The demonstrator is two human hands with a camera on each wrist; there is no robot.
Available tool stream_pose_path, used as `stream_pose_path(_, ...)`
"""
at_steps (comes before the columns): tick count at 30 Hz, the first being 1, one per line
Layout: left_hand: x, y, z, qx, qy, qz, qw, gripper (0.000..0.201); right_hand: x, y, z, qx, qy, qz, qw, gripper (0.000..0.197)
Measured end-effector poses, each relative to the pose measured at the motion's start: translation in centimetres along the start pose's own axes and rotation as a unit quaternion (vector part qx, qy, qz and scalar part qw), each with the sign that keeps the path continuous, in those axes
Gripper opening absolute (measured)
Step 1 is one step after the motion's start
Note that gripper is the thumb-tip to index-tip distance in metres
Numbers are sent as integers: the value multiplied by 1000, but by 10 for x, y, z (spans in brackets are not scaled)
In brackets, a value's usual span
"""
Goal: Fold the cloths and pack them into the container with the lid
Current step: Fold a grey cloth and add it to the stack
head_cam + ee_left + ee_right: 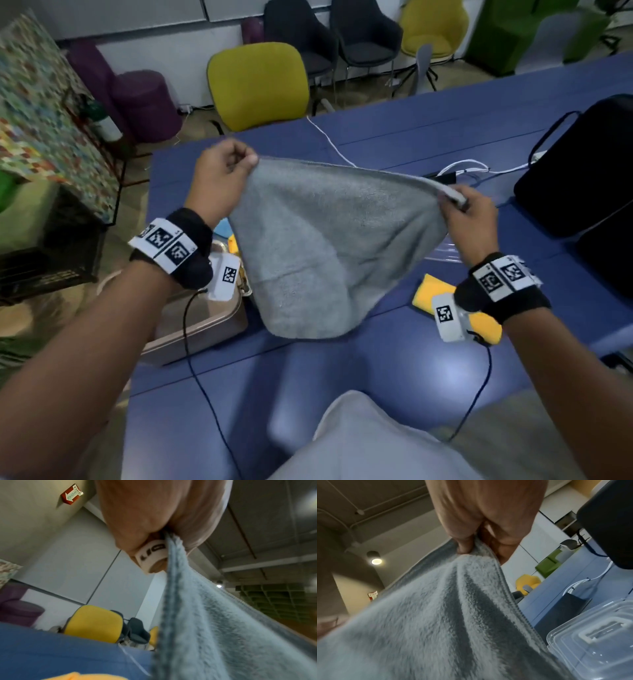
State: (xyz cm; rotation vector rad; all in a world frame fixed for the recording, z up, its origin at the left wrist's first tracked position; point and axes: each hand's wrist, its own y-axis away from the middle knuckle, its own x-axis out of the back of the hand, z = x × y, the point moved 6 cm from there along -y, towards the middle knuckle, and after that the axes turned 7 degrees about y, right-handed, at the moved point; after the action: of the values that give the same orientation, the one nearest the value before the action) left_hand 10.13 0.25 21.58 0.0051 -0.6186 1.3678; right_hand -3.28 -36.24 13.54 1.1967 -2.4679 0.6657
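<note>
A grey fluffy cloth [318, 246] hangs in the air above the blue table [394, 342], stretched between both hands. My left hand [236, 164] pinches its upper left corner [169, 539]. My right hand [457, 202] pinches the upper right corner [471, 549]. A folded yellow cloth [455, 305] lies on the table under my right wrist. A clear plastic container with a lid [597, 635] sits on the table below my right hand, mostly hidden behind the grey cloth in the head view. More yellow and blue cloth [229, 236] shows behind the grey one at the left.
A beige tray [205, 325] sits at the table's left edge. Black bags [582, 178] stand at the right, with white cables [472, 168] beside them. A yellow-green chair [257, 85] stands at the table's far side. Thin dark wrist cables [202, 377] run across the near table.
</note>
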Motion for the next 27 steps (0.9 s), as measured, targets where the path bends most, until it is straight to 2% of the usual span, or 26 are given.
stream_pose_path(3, -2, 17, -30, 36, 0, -17, 999, 10, 13, -4, -4, 19, -63, -9, 998, 29)
stream_pose_path(8, -6, 29, -25, 29, 38, -38, 998, 14, 32, -4, -14, 47, -93, 2, 994, 36)
stream_pose_path(12, 2, 37, -3, -10, 74, -48, 996, 16, 51, -4, -21, 63, -137, 18, 988, 14)
stream_pose_path(15, 8, 41, 12, -27, 81, -39, 996, 17, 57, -2, -33, 87, -144, 1, 986, 3)
stream_pose_path(20, 15, 77, 16, 12, 106, -43, 993, 13, 60, 27, -27, 77, -122, -36, 989, 28)
stream_pose_path(23, -1, 129, 2, 83, 117, -142, 979, 7, 61, 64, 4, 49, -85, -80, 992, 29)
stream_pose_path(25, -21, 180, -21, 140, 109, -236, 955, 18, 60, 95, 32, 35, -46, -122, 991, 25)
stream_pose_path(27, -39, 236, -52, 194, 99, -302, 928, 25, 53, 131, 65, 11, -5, -185, 983, 18)
